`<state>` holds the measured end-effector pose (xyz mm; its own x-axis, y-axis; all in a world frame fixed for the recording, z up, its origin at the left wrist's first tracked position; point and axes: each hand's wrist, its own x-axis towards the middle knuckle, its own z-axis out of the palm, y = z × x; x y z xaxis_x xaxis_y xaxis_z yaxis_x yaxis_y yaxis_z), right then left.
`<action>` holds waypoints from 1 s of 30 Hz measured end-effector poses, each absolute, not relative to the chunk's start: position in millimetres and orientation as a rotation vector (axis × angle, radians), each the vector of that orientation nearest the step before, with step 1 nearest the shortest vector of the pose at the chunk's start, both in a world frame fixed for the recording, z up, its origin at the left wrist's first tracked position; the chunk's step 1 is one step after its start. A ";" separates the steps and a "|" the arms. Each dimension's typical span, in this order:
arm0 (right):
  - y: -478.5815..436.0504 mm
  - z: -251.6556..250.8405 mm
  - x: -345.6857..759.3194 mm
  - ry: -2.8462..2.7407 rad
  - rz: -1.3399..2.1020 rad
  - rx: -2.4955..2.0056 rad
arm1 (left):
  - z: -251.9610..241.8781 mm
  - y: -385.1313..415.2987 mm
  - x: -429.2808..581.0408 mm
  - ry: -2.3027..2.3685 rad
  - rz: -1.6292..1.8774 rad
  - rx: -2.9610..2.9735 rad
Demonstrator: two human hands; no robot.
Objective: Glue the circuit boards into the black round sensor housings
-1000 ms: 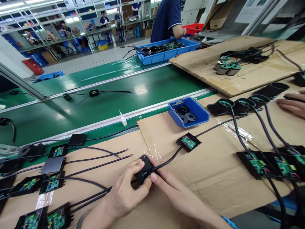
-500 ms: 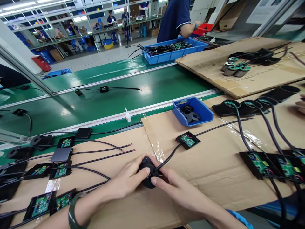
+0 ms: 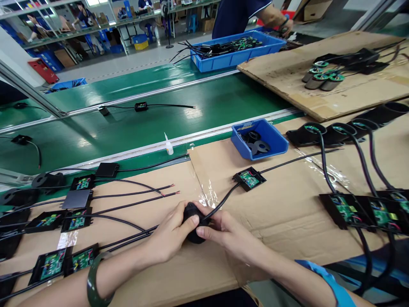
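My left hand [image 3: 171, 234] and my right hand [image 3: 223, 232] meet on a small round black housing [image 3: 191, 213] over the cardboard-covered bench [image 3: 287, 221]. Both hands have fingers closed around it. A black cable [image 3: 223, 200] runs from the housing up to an open black box with a green circuit board [image 3: 249, 179]. A green bangle [image 3: 92, 283] sits on my left wrist.
Several open boxes with green boards and cables lie at the left [image 3: 64, 221] and right [image 3: 361, 211]. A small blue bin [image 3: 258, 143] holds black rings. A glue bottle [image 3: 168, 146] stands by the green conveyor [image 3: 143, 115]. A person in dark blue [image 3: 239, 15] works at a blue tray [image 3: 230, 53].
The view has tilted down and my hands have turned the black housing, pressing closer around it. The far person's arm has reached right. The hand at the right edge is out of view.
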<state>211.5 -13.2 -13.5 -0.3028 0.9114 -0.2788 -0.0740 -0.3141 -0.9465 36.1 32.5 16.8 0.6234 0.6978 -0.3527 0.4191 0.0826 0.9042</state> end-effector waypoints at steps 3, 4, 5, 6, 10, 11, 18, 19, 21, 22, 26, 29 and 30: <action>-10.8 -9.9 213.6 -1.183 1.752 -1.113 | 21.9 33.8 30.9 0.903 0.261 1.609; -10.4 -9.2 213.7 -1.172 1.767 -1.099 | 23.8 33.4 29.3 0.892 0.259 1.676; -10.3 -8.8 213.2 -1.154 1.784 -1.087 | 25.2 32.3 27.8 0.888 0.261 1.761; -10.2 -8.7 212.1 -1.134 1.794 -1.079 | 26.1 30.6 26.6 0.896 0.271 1.850; -10.2 -8.0 204.7 -1.110 1.742 -1.081 | 21.6 18.5 25.3 0.995 0.322 2.058; -10.1 -7.5 202.7 -1.116 1.715 -1.094 | 19.2 15.1 25.9 1.029 0.323 2.059; -9.2 -3.5 197.2 -1.185 1.666 -1.139 | 10.2 5.2 32.6 1.197 0.264 1.897; -8.6 -4.3 198.1 -1.178 1.673 -1.141 | 11.0 7.3 32.7 1.199 0.260 1.872; -6.7 -6.9 201.3 -1.157 1.703 -1.135 | 14.0 15.1 31.6 1.139 0.272 1.823; -5.2 -8.4 203.3 -1.150 1.732 -1.127 | 15.8 20.4 30.3 1.073 0.283 1.801; 1.7 -12.9 210.8 -1.173 1.848 -1.105 | 21.5 42.9 24.0 0.782 0.225 1.721; 5.1 -13.7 212.2 -1.186 1.874 -1.098 | 21.5 51.0 22.4 0.728 0.166 1.704; 5.8 -13.5 212.0 -1.174 1.882 -1.103 | 21.0 51.3 23.1 0.740 0.175 1.711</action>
